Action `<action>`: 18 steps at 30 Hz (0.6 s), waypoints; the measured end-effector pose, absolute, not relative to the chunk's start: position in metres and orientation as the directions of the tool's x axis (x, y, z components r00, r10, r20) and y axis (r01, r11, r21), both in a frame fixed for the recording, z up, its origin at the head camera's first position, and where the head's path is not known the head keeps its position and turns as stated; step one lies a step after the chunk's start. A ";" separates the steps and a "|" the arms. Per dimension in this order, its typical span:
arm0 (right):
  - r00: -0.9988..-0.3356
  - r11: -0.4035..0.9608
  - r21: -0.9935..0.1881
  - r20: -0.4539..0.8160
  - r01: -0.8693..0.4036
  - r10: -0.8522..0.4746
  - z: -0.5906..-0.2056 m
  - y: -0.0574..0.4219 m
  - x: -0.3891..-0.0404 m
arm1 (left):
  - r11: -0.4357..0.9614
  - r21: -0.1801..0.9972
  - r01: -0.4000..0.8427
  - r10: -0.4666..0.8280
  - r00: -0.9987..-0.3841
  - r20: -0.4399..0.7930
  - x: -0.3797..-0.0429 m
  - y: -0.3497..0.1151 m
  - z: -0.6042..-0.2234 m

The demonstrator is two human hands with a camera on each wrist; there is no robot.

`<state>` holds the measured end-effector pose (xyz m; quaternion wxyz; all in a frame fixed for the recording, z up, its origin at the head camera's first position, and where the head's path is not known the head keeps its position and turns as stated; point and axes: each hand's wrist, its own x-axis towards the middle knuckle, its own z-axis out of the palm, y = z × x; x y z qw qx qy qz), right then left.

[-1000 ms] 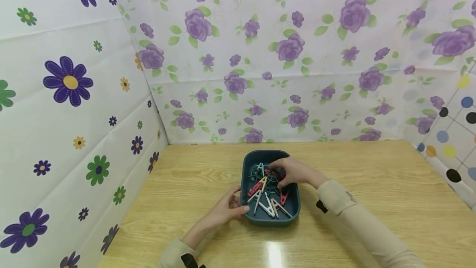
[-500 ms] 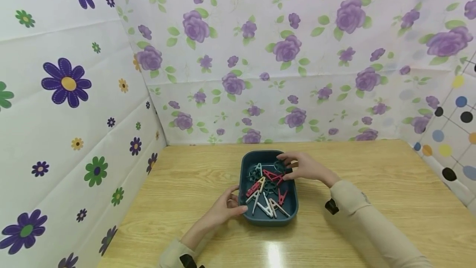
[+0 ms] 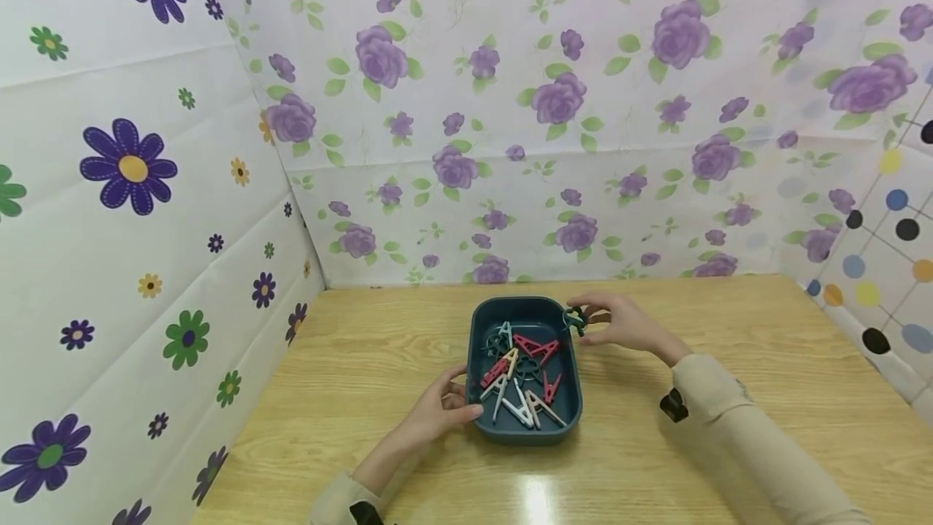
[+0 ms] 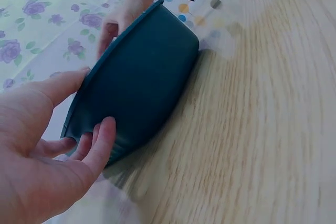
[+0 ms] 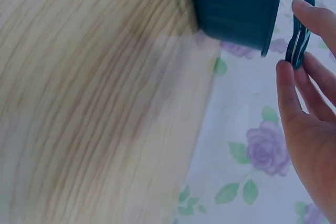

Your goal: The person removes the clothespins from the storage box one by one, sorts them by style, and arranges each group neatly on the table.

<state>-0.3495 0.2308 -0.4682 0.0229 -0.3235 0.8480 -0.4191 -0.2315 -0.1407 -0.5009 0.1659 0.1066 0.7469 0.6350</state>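
A dark blue-green plastic bin [image 3: 579, 403] stands on the wooden table with several clips in it. My left hand [image 3: 440, 403] holds its left side, thumb at the rim and fingers against the outer wall; in the left wrist view the left hand [image 4: 58, 145] is seen from below. My right hand [image 3: 619, 322] pinches a dark green clip [image 5: 299, 38] between thumb and fingers, just over the bin's far right rim. Inside the bin lie red clips [image 3: 550, 387], white clips [image 3: 519, 411], a yellow clip [image 3: 512, 361] and dark green ring-shaped pieces [image 3: 527, 369].
The light wooden table [image 3: 670, 395] meets a flower-printed cloth [image 3: 437, 209] along its back edge. Another cloth with purple and green flowers [image 3: 131, 168] hangs at the left, and a dotted one [image 3: 867, 294] at the right.
The right hand has come up out of the bin and moved right, lifting a dark green clip to the rim. Red clips once under that hand now show. The left hand keeps its hold.
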 end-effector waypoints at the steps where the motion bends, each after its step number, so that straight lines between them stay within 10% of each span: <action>1: -0.792 0.437 -0.731 0.229 -0.524 -0.566 -0.469 0.233 -0.350 | 0.160 0.985 -0.060 0.369 -0.922 -0.116 -0.231 -0.141 -0.501; 18: -0.804 0.529 -0.685 0.143 -0.502 -0.578 -0.488 0.264 -0.356 | 0.043 0.987 -0.154 0.355 -0.921 -0.159 -0.227 -0.140 -0.498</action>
